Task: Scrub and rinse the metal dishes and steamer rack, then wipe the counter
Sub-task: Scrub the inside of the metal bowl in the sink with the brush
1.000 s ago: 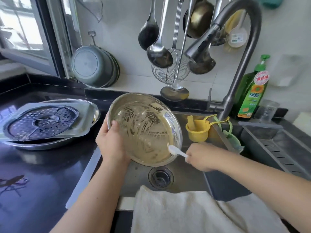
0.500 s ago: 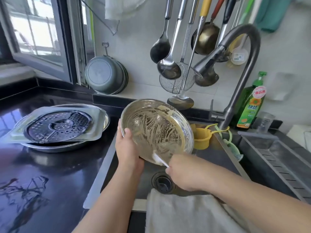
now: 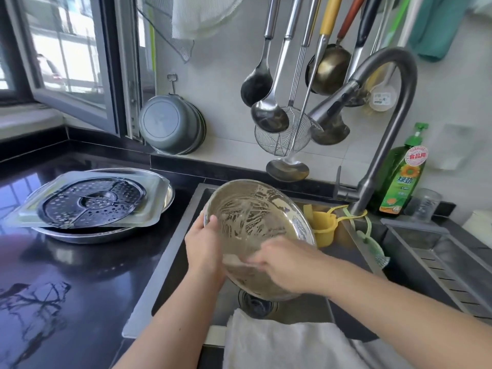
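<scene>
While the round metal dish (image 3: pixel 255 230) hangs tilted over the sink (image 3: pixel 354 265), we hold it between our hands, its soapy hollow facing us and its back turned toward twelve o'clock. The left hand (image 3: pixel 205 251) grips the rim at the dish's nine o'clock, thumb inside. The right hand (image 3: pixel 285 265) reaches in from four o'clock, fingers curled round a pale brush (image 3: pixel 235 261) whose blurred head lies on the lower inside wall, just beside the left hand. Being round, the dish has no long axis; what matters is the tilt, top edge away, bottom edge over the drain. We judge the unscrubbed upper wall lies toward one o'clock from the brush. The steamer rack (image 3: pixel 91 201) waits on a stack at nine o'clock on the desk (image 3: pixel 66 302).
</scene>
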The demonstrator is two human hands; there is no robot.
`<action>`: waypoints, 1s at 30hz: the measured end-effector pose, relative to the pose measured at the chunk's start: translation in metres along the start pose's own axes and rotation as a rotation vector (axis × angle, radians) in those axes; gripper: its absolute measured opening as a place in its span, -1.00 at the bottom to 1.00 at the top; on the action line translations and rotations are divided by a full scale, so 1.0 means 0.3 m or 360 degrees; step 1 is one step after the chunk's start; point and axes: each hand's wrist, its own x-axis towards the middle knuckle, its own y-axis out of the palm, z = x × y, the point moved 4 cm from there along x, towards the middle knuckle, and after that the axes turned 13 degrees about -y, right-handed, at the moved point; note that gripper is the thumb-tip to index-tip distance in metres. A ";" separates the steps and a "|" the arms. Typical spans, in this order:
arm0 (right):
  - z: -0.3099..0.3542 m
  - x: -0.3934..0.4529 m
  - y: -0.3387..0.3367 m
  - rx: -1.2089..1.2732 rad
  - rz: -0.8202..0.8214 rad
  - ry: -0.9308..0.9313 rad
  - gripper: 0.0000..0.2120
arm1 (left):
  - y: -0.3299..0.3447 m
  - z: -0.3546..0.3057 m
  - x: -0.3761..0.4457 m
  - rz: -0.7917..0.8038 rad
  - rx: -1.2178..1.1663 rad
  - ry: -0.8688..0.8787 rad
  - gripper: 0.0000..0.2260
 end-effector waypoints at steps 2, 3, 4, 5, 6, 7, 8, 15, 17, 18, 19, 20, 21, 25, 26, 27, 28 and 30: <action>-0.045 0.110 -0.032 -0.0120 -0.0246 0.0061 -0.52 | 0.009 0.012 0.006 0.0039 -0.0014 -0.0014 -0.73; -0.089 0.151 -0.049 -0.0127 -0.0330 0.0157 -0.45 | 0.011 0.016 0.009 0.0051 -0.0019 -0.0021 -0.72; -0.134 0.174 -0.069 -0.0093 -0.0395 0.0272 -0.45 | 0.014 0.016 0.009 0.0064 -0.0011 -0.0026 -0.73; -0.187 0.182 -0.084 -0.0055 -0.0440 0.0385 -0.47 | 0.015 0.014 0.006 0.0067 0.0010 -0.0019 -0.72; -0.241 0.171 -0.096 -0.0063 -0.0448 0.0492 -0.52 | 0.014 0.013 0.006 0.0057 0.0032 0.0001 -0.72; -0.289 0.143 -0.094 -0.0118 -0.0402 0.0581 -0.61 | 0.012 0.009 0.004 0.0043 0.0053 0.0025 -0.71; -0.324 0.104 -0.081 -0.0196 -0.0277 0.0663 -0.67 | 0.009 0.006 0.004 0.0025 0.0082 0.0060 -0.70; -0.230 -0.098 0.191 0.0231 0.0447 0.0298 -0.63 | 0.021 0.023 0.039 -0.0053 0.0316 0.0174 -0.65; -0.222 -0.112 0.216 0.0545 0.0241 0.0200 -0.67 | 0.037 0.039 0.031 -0.0046 0.0396 0.0102 -0.62; -0.248 -0.120 0.212 0.0645 0.0074 0.0230 -0.68 | 0.049 0.046 0.016 -0.0050 0.0463 0.0059 -0.61; -0.287 -0.134 0.205 0.0725 -0.0089 0.0288 -0.67 | 0.057 0.057 0.011 -0.0060 0.0564 0.0019 -0.57; -0.331 -0.152 0.201 0.0811 -0.0226 0.0367 -0.66 | 0.059 0.068 0.011 -0.0080 0.0657 -0.0026 -0.48; -0.374 -0.171 0.199 0.0912 -0.0348 0.0451 -0.65 | 0.051 0.081 0.026 -0.0092 0.0716 -0.0075 -0.36; -0.498 -0.225 0.218 0.1197 -0.0683 0.0681 -0.68 | 0.003 0.113 0.100 -0.0169 0.1221 0.0014 -0.55; -0.507 -0.223 0.232 0.1239 -0.0674 0.0704 -0.69 | -0.004 0.108 0.126 -0.0205 0.1459 0.0056 -0.64; -0.509 -0.218 0.243 0.1280 -0.0658 0.0714 -0.69 | 0.005 0.095 0.128 -0.0283 0.1709 0.0042 -0.70; -0.506 -0.214 0.247 0.1320 -0.0656 0.0715 -0.69 | 0.014 0.079 0.126 -0.0393 0.1968 -0.0026 -0.74; -0.501 -0.208 0.243 0.1389 -0.0701 0.0695 -0.69 | 0.029 0.055 0.112 -0.0526 0.2541 -0.0290 -0.80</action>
